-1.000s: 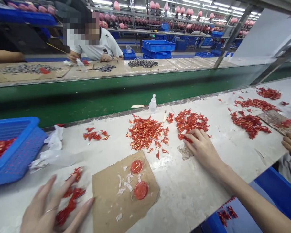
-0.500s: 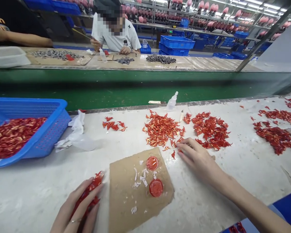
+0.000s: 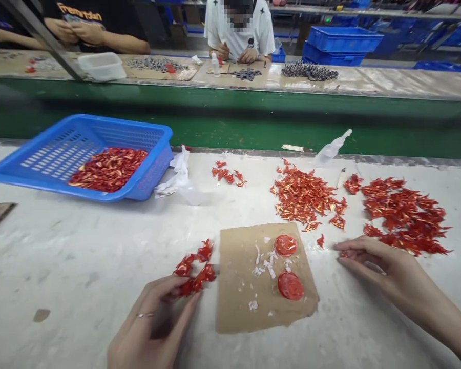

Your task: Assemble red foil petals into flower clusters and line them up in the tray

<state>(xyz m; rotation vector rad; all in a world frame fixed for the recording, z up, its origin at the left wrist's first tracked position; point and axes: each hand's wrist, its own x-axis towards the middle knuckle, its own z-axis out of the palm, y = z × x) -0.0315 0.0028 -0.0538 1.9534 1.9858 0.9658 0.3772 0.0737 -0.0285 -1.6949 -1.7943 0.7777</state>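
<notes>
My left hand (image 3: 151,323) is shut on a loose clump of shiny red-and-gold foil pieces (image 3: 195,269), just left of a brown cardboard sheet (image 3: 238,307). On that sheet lie two round red discs (image 3: 285,245) (image 3: 290,285) and white scraps (image 3: 267,266). My right hand (image 3: 394,271) rests right of the sheet, its thumb and forefinger pinching a tiny red piece (image 3: 343,253). Two heaps of red foil pieces (image 3: 303,197) (image 3: 403,215) lie just above it, with a smaller scatter (image 3: 226,171) further left.
A blue plastic basket (image 3: 153,154) holding red pieces stands at left, with a crumpled plastic bag (image 3: 180,177) beside it. A plastic squeeze bottle (image 3: 330,149) lies near the white bench's far edge. Beyond a green belt (image 3: 230,125), a person (image 3: 238,25) works at another bench.
My left hand has gathered the red pieces from the bench and holds them. My right hand has moved right, off the middle heap. The view has tilted and swung, showing the whole basket.
</notes>
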